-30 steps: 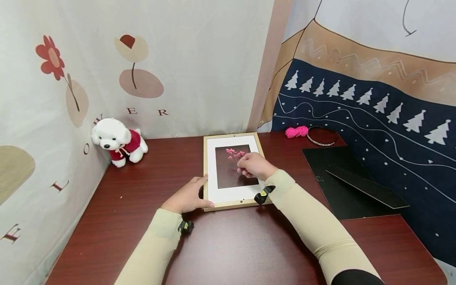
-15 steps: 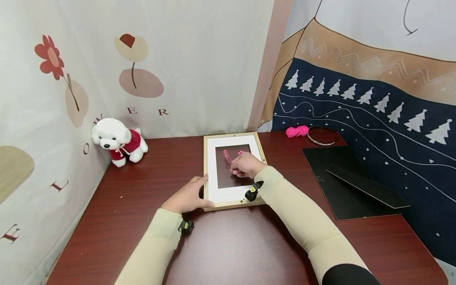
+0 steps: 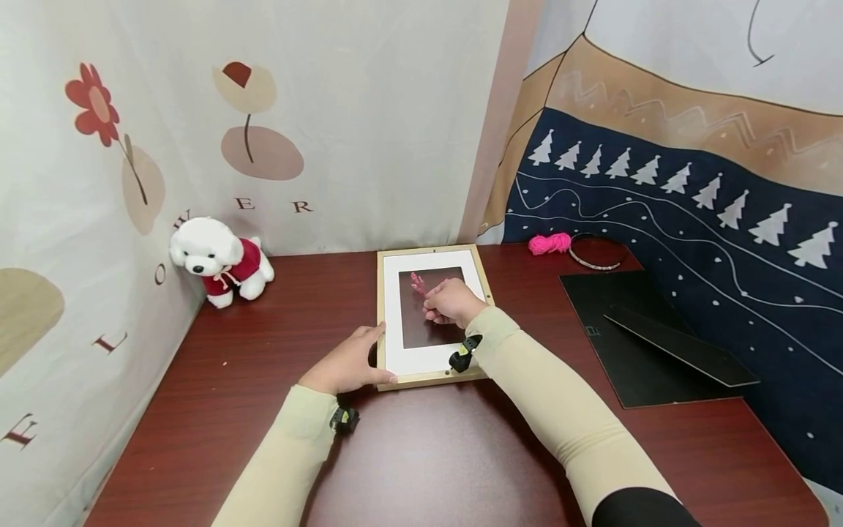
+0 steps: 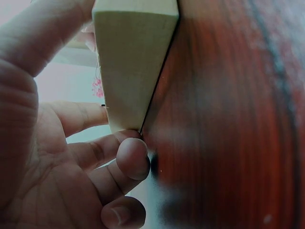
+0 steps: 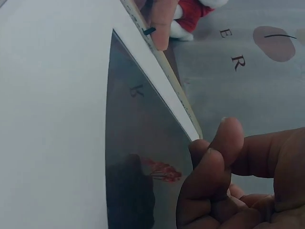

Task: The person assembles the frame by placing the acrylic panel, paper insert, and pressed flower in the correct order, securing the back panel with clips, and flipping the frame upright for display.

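Sprig [image 3: 418, 283] at 10–11 o'clock of right hand [image 3: 452, 302]

Right-hand fingertips pinch its stem (mostly hidden), over the frame's [image 3: 421, 381] window; frame's long axis runs 12–6. Left hand [image 3: 345, 364], farther off, half curled, holds frame's 7 o'clock corner. Wall cloth [image 3: 375, 117], 8–10 o'clock of frame, reads F-L-O-W-E-R. No brands readable.

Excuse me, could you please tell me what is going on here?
A person is working at a picture frame lying on a table. Their left hand holds its left side, while the right hand pinches a sprig of pink flowers over the window in its white mat. A black board lies to the right.
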The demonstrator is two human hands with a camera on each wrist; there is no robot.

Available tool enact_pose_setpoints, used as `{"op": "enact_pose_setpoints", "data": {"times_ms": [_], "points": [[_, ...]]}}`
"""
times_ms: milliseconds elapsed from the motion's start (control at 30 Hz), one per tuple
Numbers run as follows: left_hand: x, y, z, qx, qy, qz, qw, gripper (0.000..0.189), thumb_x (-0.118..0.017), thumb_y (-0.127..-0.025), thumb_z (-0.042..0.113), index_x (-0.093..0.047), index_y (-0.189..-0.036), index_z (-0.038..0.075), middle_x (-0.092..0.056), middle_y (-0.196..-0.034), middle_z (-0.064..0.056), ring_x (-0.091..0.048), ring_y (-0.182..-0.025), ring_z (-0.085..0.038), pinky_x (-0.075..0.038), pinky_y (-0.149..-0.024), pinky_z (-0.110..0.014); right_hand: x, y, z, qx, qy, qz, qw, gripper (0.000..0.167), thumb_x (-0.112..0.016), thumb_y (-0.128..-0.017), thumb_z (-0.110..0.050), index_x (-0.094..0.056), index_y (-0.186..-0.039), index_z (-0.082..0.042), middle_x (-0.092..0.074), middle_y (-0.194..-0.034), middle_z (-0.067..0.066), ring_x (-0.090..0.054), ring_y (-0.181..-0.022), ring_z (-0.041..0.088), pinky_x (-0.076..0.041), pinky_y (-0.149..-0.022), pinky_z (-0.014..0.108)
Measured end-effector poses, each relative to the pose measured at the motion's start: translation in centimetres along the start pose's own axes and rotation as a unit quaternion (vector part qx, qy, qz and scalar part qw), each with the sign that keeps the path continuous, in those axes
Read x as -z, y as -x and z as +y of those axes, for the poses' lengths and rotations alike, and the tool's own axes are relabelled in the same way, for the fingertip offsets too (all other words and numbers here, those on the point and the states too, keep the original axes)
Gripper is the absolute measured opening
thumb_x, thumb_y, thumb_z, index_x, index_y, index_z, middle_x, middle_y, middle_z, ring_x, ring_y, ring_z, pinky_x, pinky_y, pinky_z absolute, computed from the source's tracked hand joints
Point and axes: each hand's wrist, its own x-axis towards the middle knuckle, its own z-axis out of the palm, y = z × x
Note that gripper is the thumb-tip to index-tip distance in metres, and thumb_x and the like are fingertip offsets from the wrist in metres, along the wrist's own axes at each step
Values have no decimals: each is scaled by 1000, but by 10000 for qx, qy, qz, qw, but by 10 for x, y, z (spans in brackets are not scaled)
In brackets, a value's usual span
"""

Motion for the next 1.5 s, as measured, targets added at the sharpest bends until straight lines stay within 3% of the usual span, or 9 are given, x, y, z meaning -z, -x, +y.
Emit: {"op": "enact_pose_setpoints", "data": {"times_ms": [367, 600, 900, 1200, 1500], "points": [[0, 0, 1, 35, 40, -14, 10000, 116, -91, -81, 46, -27, -166, 0, -37, -162, -28, -49, -144, -39, -43, -116, -54, -7, -2, 1, -28, 158, -24, 9999, 31, -61, -100, 4, -62, -129, 14, -70, -74, 8, -65, -58, 8, -54, -56, 21], [2, 0, 2, 59, 7, -36, 10000, 115, -91, -82, 46, -27, -166, 0, -37, -162, -27, -49, -144, -39, -43, -116, -54, -8, -4, 3, 24, 287, 181, 9994, 25, -64, -99, 4, -63, -122, 13, -69, -71, 8, -65, -55, 8, -54, -53, 20], [1, -1, 0, 100, 18, -60, 9999, 115, -90, -82, 46, -26, -167, 2, -35, -164, -26, -46, -146, -38, -42, -117, -53, -10, -4, 4, -67, 367, 156, 9992, 29, -65, -100, 3, -62, -127, 12, -71, -79, 9, -66, -57, 9, -55, -56, 21], [0, -1, -1, 90, 26, -15, 10000, 116, -91, -81, 46, -27, -166, 2, -36, -164, -26, -48, -145, -37, -42, -117, -52, -12, -4, 4, -80, 128, 230, 9996, 28, -64, -99, 5, -61, -125, 14, -73, -76, 11, -68, -58, 9, -56, -56, 21], [0, -1, -2, 40, 23, 19, 10000, 116, -92, -80, 45, -27, -166, 0, -37, -163, -26, -47, -145, -37, -41, -118, -52, -10, 4, -3, -99, 139, -62, 9998, 26, -63, -101, 1, -66, -123, 15, -76, -81, 15, -72, -63, 13, -60, -60, 24]]}}
